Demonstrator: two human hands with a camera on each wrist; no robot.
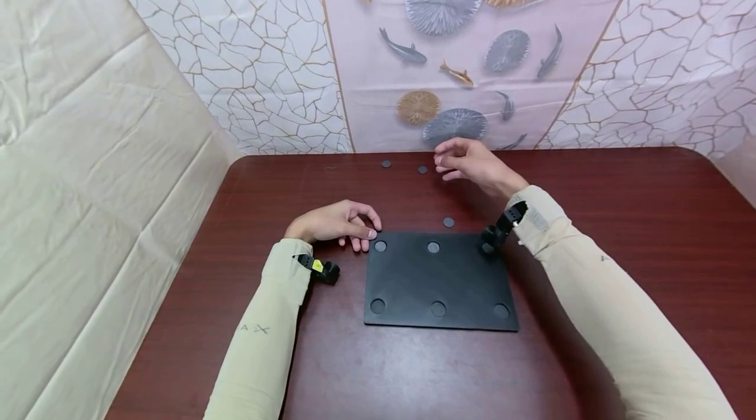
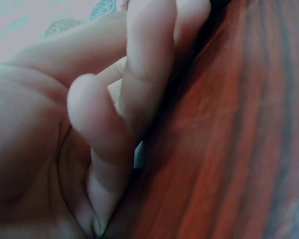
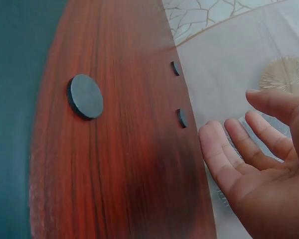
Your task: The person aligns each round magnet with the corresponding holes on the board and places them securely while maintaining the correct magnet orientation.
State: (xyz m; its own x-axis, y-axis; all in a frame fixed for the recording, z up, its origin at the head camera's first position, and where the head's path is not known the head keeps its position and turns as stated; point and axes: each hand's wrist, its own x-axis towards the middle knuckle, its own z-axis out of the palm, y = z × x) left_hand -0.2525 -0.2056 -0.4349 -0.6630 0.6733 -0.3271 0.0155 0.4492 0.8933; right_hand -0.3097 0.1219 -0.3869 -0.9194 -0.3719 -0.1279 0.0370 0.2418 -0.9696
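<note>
A dark rectangular board (image 1: 437, 279) with round recesses along its long sides lies flat on the table. At its far left corner, my left hand (image 1: 339, 223) rests with loosely bent fingers, the thumb tip at the board's edge. My right hand (image 1: 472, 164) hovers near the table's far edge, fingers spread and slightly bent, with nothing in it. A small dark disc (image 1: 422, 170) lies just left of its fingertips, and another disc (image 1: 386, 163) is farther left. Between the board and that hand lies a third disc (image 3: 85, 97). Whether the recesses hold discs, I cannot tell.
The reddish-brown wooden table (image 1: 283, 190) ends at a patterned sheet (image 1: 266, 79) behind it. A pale cloth (image 1: 106, 177) hangs along the left side. The right forearm passes over the board's right edge, and its wrist camera (image 1: 499, 226) hides part of the far right corner.
</note>
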